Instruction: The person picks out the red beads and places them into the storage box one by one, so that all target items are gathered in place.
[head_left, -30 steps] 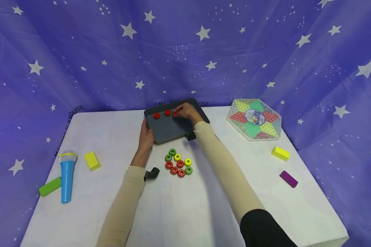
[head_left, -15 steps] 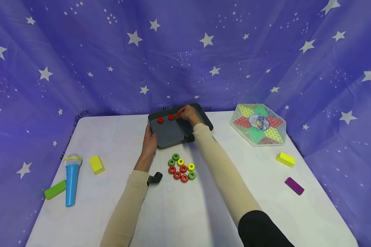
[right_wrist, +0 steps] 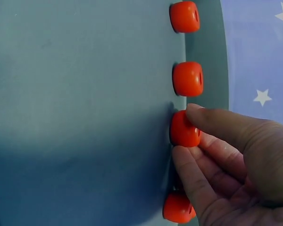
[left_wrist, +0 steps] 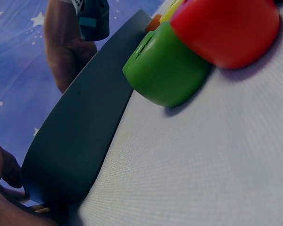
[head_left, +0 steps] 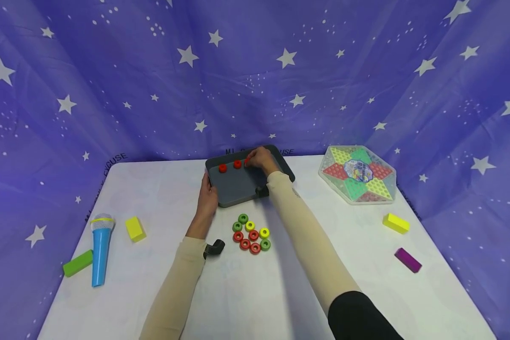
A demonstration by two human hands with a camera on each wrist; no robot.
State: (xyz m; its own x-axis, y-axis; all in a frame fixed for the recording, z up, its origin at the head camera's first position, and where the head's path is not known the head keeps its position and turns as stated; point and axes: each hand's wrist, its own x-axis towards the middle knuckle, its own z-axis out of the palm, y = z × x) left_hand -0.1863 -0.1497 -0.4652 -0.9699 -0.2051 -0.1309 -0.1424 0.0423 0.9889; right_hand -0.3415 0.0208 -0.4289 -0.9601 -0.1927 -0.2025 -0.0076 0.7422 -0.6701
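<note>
A dark grey tray point(head_left: 238, 189) lies at the table's far middle. Red rings point(right_wrist: 187, 78) stand in a row along its far wall point(right_wrist: 205, 52); two show apart in the head view point(head_left: 223, 168). My right hand point(head_left: 259, 159) pinches the third red ring point(right_wrist: 184, 128) between thumb and forefinger point(right_wrist: 212, 123); another red ring point(right_wrist: 178, 207) sits under its fingers. My left hand point(head_left: 207, 197) grips the tray's left edge point(left_wrist: 70, 146). Several loose green, yellow and red rings point(head_left: 250, 233) lie in a cluster just in front of the tray, a green one point(left_wrist: 165, 70) nearest.
A blue toy microphone point(head_left: 99, 250), a yellow block point(head_left: 134, 229) and a green block point(head_left: 77, 263) lie at the left. A hexagonal game board point(head_left: 358, 174), a yellow block point(head_left: 395, 223) and a purple block point(head_left: 408, 259) lie at the right. Star-print cloth hangs behind.
Both hands keep their places: the left on the tray's edge, the right on the red ring by the far wall. Only the head view has shifted a little.
</note>
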